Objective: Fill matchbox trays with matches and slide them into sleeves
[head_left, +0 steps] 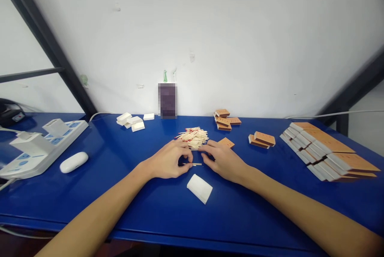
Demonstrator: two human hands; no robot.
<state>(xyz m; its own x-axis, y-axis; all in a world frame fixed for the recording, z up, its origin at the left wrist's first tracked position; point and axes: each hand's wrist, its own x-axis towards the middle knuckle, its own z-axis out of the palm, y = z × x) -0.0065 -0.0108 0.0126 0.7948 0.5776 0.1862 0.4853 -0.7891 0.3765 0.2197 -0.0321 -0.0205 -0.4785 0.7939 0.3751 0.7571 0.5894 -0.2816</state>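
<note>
A loose heap of red-tipped matchsticks [196, 137] lies on the blue tabletop in front of both hands. My left hand [172, 160] is at the heap's near left side, its thumb and forefinger pinched on a few matchsticks [196, 164] whose pale ends stick out to the right. My right hand [223, 160] rests at the near right edge of the heap, thumb and forefinger apart, with nothing visible between them. Just beyond it an orange matchbox [226, 142] is partly hidden. Closer to me lies a white matchbox tray [199, 188], tilted at an angle.
White trays [135, 121] are piled at the back left. Orange matchboxes stand in a small pile [223, 121], a pair [262, 139] and a big stack [330, 151] on the right. A power strip [45, 151] and white earbud case [73, 162] occupy the left.
</note>
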